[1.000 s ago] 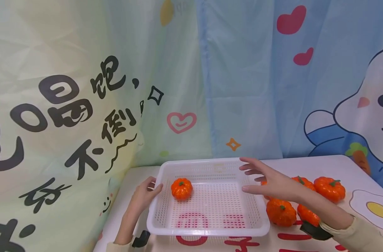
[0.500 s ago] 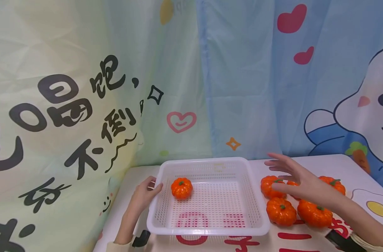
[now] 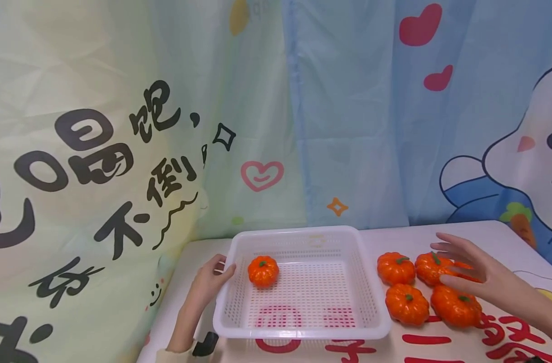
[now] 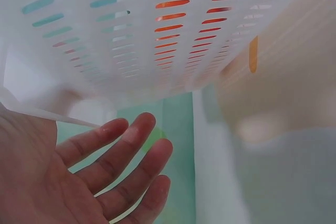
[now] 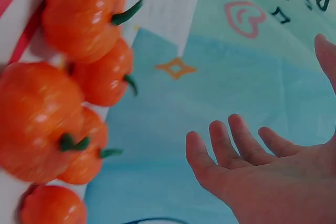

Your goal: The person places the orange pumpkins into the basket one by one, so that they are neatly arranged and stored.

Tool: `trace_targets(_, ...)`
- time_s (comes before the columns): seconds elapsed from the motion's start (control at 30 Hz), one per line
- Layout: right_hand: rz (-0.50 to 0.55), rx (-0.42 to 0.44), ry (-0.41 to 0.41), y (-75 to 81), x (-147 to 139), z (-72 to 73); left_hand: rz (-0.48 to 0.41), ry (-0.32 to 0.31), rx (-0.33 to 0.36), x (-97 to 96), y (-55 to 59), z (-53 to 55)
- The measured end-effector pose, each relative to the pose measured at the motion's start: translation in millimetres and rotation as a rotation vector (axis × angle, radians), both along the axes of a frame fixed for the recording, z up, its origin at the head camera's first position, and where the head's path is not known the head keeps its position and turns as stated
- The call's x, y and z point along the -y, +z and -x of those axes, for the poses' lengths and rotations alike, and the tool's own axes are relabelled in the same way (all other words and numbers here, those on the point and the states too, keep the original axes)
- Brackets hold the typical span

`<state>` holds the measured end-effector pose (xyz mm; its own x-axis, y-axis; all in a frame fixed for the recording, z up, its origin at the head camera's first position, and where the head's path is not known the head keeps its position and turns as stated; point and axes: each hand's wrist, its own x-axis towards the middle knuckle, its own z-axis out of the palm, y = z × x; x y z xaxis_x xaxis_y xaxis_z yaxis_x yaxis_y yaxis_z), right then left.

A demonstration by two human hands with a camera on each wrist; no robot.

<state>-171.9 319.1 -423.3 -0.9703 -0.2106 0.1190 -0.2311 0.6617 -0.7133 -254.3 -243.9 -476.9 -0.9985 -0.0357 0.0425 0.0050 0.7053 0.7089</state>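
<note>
A white perforated plastic basket [image 3: 303,334] sits on the table with one small orange pumpkin [image 3: 263,272] inside, near its left wall. My left hand [image 3: 207,282] holds the basket's left rim, thumb over the edge; in the left wrist view its fingers [image 4: 131,171] extend loosely below the rim. To the right of the basket, several shiny orange pumpkins with green stems lie grouped, among them a front-left pumpkin [image 3: 407,304] and a front-right pumpkin [image 3: 456,306]. My right hand [image 3: 480,269], fingers spread and holding nothing, hovers at the group's right side, partly covering a back pumpkin [image 3: 466,271].
The table [image 3: 403,239] has a cover printed with red characters and a fried egg. A printed curtain [image 3: 348,151] hangs right behind the table, and a pale curtain [image 3: 99,212] closes off the left side.
My right hand has moved right, from over the basket's right rim to the far side of the pumpkin group, uncovering several pumpkins. The left hand, basket and pumpkin inside stay put.
</note>
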Motion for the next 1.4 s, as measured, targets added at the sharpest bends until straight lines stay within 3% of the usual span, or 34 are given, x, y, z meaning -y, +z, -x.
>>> trace_targets(0.33,-0.028,0.059,-0.164,-16.5,-34,-0.2,-0.006,0.007,0.010,1.2,2.1,-0.7)
trace_targets(0.63,0.004,0.091,-0.312,-42.0,-75,12.6,-0.011,0.003,0.017,1.5,2.1,-1.1)
trace_targets(1.03,-0.038,0.248,-0.381,-75.9,-106,21.5,-0.018,0.010,0.011,0.3,2.2,-3.8)
trace_targets(1.4,-0.089,0.270,-0.409,-99.1,-111,33.3,-0.028,0.010,0.008,-0.9,-1.0,-0.6)
